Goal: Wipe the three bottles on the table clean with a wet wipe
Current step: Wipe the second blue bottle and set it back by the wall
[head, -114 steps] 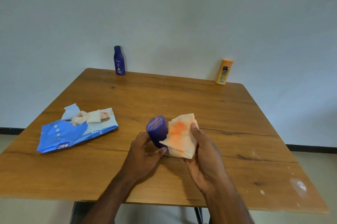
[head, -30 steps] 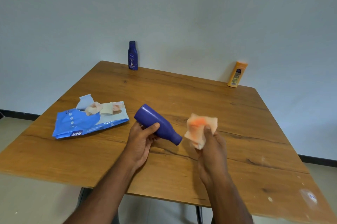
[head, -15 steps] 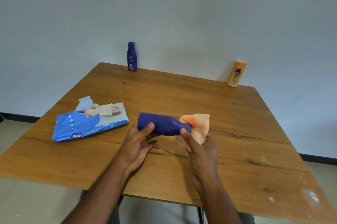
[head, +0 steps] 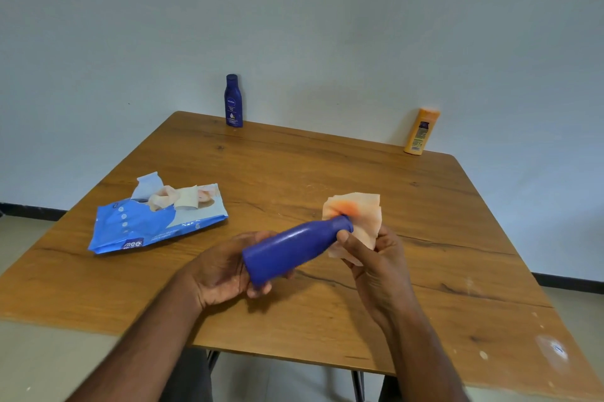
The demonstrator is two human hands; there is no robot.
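My left hand grips the base of a plain blue bottle, which lies tilted above the table with its cap end up and to the right. My right hand holds an orange-stained wet wipe wrapped against the cap end, thumb pressing the neck. A dark blue Nivea bottle stands upright at the table's far edge. An orange bottle stands at the far right corner, against the wall.
A blue pack of wet wipes lies open on the left of the wooden table, with wipes sticking out of its flap. White paint marks dot the near right corner. A wall rises close behind the table.
The bottle has turned from pointing down-right to lying level, then cap end up. My right hand brought the wipe from beside the bottle onto its cap end.
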